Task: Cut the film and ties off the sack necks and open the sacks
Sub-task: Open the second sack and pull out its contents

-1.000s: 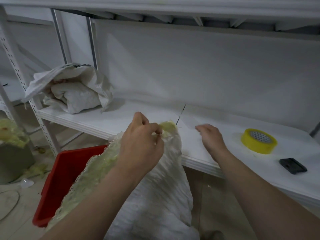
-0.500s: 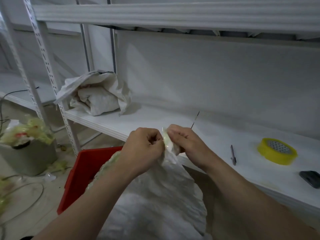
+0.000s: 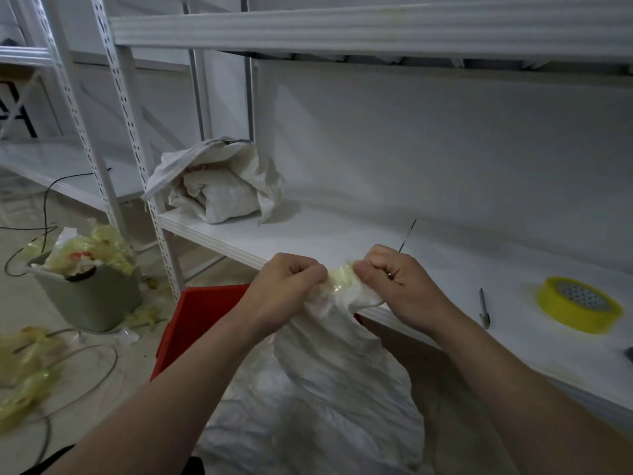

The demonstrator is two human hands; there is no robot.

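A white woven sack [image 3: 318, 382] stands in front of me, below the shelf edge. Its neck is wrapped in yellowish film [image 3: 339, 281]. My left hand [image 3: 287, 289] grips the neck and film from the left with curled fingers. My right hand [image 3: 394, 282] pinches the film and sack edge from the right. The two hands are close together, with the film stretched between them. A second white sack [image 3: 219, 186] lies open and crumpled at the back left of the shelf.
On the white shelf [image 3: 308, 234] lie a pen [image 3: 483, 307], a yellow tape roll [image 3: 579, 303] and a dark object [image 3: 628, 353] at the right edge. A red crate [image 3: 202, 317] sits behind the sack. A grey bin [image 3: 89, 286] holds film scraps; cables and film litter the floor.
My right hand left the shelf and came onto the sack neck beside the left hand. Both now hold the film. The view shifted to the left.
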